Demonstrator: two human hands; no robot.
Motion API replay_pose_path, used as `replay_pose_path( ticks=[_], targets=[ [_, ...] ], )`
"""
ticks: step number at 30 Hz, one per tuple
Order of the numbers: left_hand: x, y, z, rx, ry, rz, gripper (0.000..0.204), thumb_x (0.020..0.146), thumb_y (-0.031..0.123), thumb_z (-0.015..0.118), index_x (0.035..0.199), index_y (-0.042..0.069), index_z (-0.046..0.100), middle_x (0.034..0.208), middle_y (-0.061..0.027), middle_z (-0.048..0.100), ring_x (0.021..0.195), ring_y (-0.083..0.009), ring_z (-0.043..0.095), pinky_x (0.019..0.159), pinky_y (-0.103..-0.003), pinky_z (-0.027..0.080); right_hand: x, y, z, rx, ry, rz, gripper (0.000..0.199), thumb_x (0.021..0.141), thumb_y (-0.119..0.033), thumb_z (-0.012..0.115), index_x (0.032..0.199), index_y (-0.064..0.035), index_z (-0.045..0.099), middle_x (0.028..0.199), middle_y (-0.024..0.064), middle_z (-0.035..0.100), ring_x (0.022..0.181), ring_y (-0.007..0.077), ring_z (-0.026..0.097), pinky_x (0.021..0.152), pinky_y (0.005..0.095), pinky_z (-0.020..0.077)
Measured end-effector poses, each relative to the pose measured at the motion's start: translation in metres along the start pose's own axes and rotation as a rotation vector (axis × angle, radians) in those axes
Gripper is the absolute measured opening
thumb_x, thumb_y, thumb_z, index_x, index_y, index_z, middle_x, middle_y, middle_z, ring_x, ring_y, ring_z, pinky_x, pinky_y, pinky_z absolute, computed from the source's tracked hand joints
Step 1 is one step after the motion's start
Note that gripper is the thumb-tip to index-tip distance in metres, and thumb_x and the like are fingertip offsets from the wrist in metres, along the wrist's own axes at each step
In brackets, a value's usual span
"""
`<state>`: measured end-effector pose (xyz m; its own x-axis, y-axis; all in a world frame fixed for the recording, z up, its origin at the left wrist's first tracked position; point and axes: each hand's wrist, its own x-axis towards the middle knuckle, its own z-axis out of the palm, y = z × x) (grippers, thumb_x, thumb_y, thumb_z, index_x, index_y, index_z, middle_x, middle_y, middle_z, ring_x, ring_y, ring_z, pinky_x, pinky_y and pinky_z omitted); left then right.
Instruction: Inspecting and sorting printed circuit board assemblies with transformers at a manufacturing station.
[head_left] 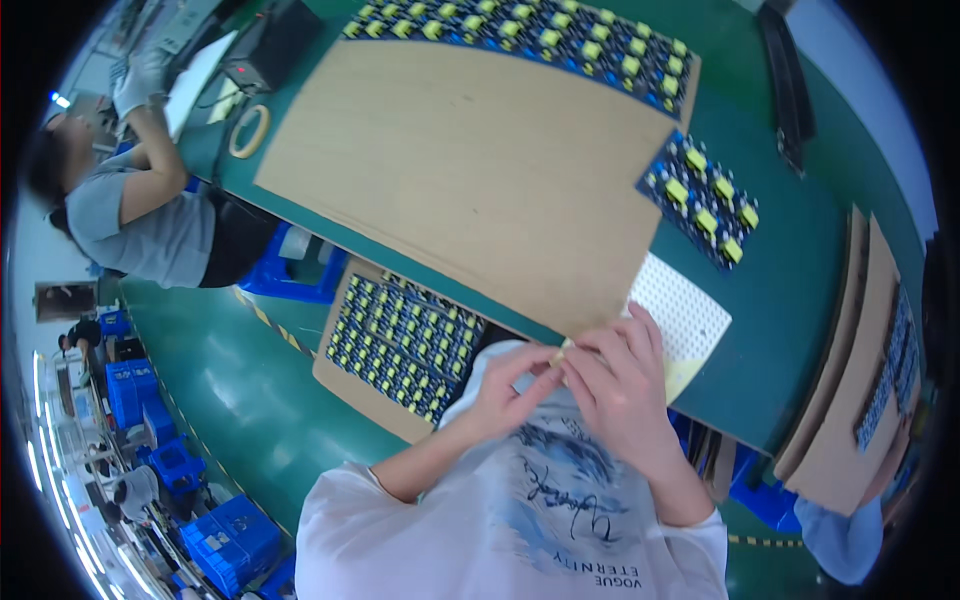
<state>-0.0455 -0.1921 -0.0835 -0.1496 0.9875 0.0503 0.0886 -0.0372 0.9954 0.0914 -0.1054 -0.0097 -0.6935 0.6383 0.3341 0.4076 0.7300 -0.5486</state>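
My left hand [517, 388] and my right hand [622, 385] meet in front of my chest at the table's near edge, fingertips pinched together. A small yellowish piece [560, 356] shows between them, too small to name. Right beside my right hand lies a white sheet [682, 312] with rows of dots or holes and a yellowish lower edge. Just beyond my hands a large brown cardboard sheet [460, 150] covers much of the table. On its far end sit rows of dark blue circuit boards [520, 35] with yellow blocks. Another circuit board panel [702, 200] rests at its right edge.
Below the table's left edge is a cardboard piece bearing more circuit boards [405, 345]. Upright cardboard sheets [835, 370] with boards stand at the right. A tape roll [250, 132] and a black box [272, 45] lie far left, near a seated person [150, 220] wearing gloves.
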Motion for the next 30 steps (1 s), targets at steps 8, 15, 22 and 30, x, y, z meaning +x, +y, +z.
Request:
replay_pose_path(
  ticks=[8,15,22,30],
  targets=[
    [-0.005,0.001,0.001,0.007,-0.041,0.001,0.019,0.083,0.005,0.057,0.100,-0.003,0.058,0.086,-0.0110,0.061,0.074,-0.0157,0.060,0.066,-0.025,0.048,-0.003,-0.001,-0.001,0.007,0.041,-0.024,0.011,0.062,-0.005,0.066,0.072,-0.0046,0.060,0.080,0.0044,0.053,0.081,0.0233,0.050,0.093,0.0463,0.0349],
    [-0.004,-0.004,-0.013,0.106,-0.067,0.069,0.015,0.085,0.005,0.054,0.098,-0.002,0.057,0.084,-0.0108,0.061,0.068,-0.0137,0.060,0.061,-0.023,0.048,0.015,0.024,-0.029,0.052,0.300,-0.059,0.013,0.062,0.002,0.068,0.072,-0.0037,0.061,0.075,0.0058,0.056,0.074,0.0251,0.053,0.081,0.0428,0.0435],
    [0.007,-0.005,-0.025,-0.010,0.271,0.058,0.011,0.090,0.007,0.046,0.086,-0.001,0.054,0.066,-0.0079,0.059,0.052,-0.0106,0.054,0.050,-0.022,0.044,0.065,0.113,-0.058,-0.104,0.312,-0.028,0.008,0.068,0.001,0.066,0.073,-0.0017,0.060,0.080,0.0066,0.056,0.076,0.0215,0.054,0.068,0.0329,0.0448],
    [0.030,0.015,-0.021,-0.042,0.487,0.282,0.012,0.090,0.005,0.046,0.085,-0.002,0.054,0.058,-0.0063,0.057,0.046,-0.0083,0.052,0.044,-0.019,0.042,0.090,0.137,-0.047,-0.174,0.193,-0.075,0.005,0.072,-0.004,0.065,0.076,-0.0019,0.062,0.083,0.0063,0.057,0.080,0.0215,0.056,0.073,0.0333,0.0455]
  ],
)
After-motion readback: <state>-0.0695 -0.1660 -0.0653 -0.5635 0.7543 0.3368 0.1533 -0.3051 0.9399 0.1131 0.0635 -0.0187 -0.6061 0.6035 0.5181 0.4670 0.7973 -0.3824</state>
